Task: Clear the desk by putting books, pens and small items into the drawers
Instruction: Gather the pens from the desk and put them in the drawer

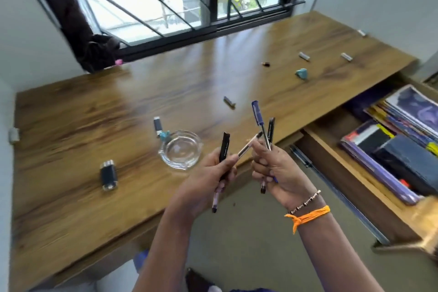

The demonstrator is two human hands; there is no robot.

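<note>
Wood-grain brown worktop [78, 130], partly cleared. The open wooden drawer [350, 187] at the right already holds stacked books [388, 147] with purple and dark covers; no books show on the worktop itself. Judged roughly midway: books stowed, pens collected but not yet put away, small items outstanding.

Left on the surface: a clear glass ashtray [181, 149], a black-and-silver lighter [108, 176] near the front left, a small dark USB-type stick [157, 125] just behind the ashtray, a short dark stub [229, 102] mid-worktop, a teal wedge-shaped object [302, 73], and three small silver cylinders [304, 56] toward the far right. The cylinders' identity cannot be told through blur.

Hands: both raised in front of the worktop edge, close together, each clamped on pens. The left hand [211, 178] grips a black-capped clear pen [224, 149], long axis near upright, cap up, tip down below the palm. The right hand [275, 168] holds a blue-capped pen [257, 114] and a second black-capped pen [271, 130], both near upright, caps up, leaning slightly apart. A further clear pen [248, 146] lies slanted between the two hands, touched by both; which hand bears it cannot be told.
</note>
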